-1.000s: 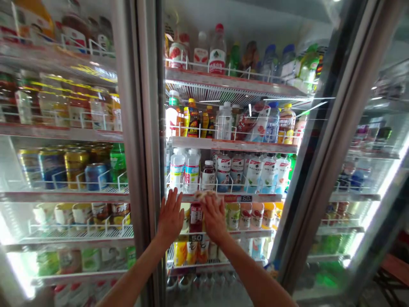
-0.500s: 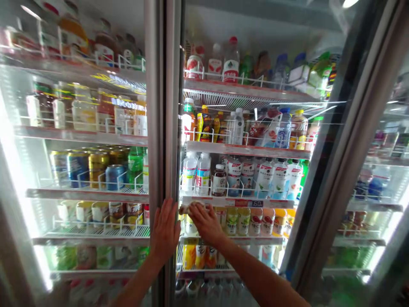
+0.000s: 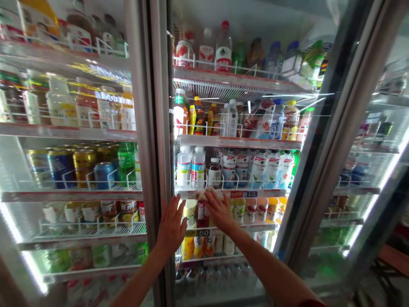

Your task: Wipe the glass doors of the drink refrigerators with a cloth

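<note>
My left hand [image 3: 171, 227] lies with its fingers stretched out against the edge of the metal door frame [image 3: 162, 140], partly over the glass beside it. To its right, my right hand [image 3: 220, 210] presses a pale, crumpled cloth [image 3: 202, 195] against the glass door [image 3: 223, 266] of the drinks fridge. Most of the cloth is hidden under the fingers. Behind the glass at that height runs a shelf edge with a price tag [image 3: 252, 194]. Several bottles and cans stand on the shelves there, such as a small dark bottle [image 3: 214, 172] just above the cloth.
Another glass door on the left covers shelves with cans [image 3: 84, 167] and bottles [image 3: 81, 102]. A metal frame [image 3: 332, 128] borders the right side, with a further fridge section past it. Reflections and bright light strips [image 3: 377, 200] show on the glass.
My right hand has slid the cloth rightward along the glass, away from the door frame. My left hand has shifted slightly right relative to the frame. The view has turned a little right.
</note>
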`<action>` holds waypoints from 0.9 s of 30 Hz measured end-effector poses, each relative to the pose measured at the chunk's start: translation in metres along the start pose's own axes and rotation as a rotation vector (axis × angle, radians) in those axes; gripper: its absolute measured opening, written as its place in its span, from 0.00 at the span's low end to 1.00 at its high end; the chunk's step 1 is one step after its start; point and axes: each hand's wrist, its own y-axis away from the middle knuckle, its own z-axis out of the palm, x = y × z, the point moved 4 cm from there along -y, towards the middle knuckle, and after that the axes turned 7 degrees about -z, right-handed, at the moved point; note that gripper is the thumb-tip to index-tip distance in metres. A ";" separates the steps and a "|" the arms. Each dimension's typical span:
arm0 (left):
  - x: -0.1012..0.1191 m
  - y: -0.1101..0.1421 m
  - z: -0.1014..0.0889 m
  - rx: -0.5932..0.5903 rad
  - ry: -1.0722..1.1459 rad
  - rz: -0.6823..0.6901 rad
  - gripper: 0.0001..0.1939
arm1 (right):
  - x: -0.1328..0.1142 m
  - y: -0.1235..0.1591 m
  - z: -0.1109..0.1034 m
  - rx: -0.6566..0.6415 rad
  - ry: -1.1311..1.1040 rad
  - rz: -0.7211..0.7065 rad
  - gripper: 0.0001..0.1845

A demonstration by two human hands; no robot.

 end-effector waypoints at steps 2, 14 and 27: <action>0.008 -0.001 0.008 -0.013 0.005 0.012 0.32 | 0.025 -0.002 -0.008 0.042 0.041 0.193 0.26; 0.043 -0.004 0.044 -0.024 -0.013 0.110 0.32 | 0.072 0.037 -0.026 0.111 0.177 0.435 0.28; 0.077 -0.049 0.050 0.058 0.058 0.113 0.29 | 0.127 0.055 -0.047 0.124 0.261 0.565 0.26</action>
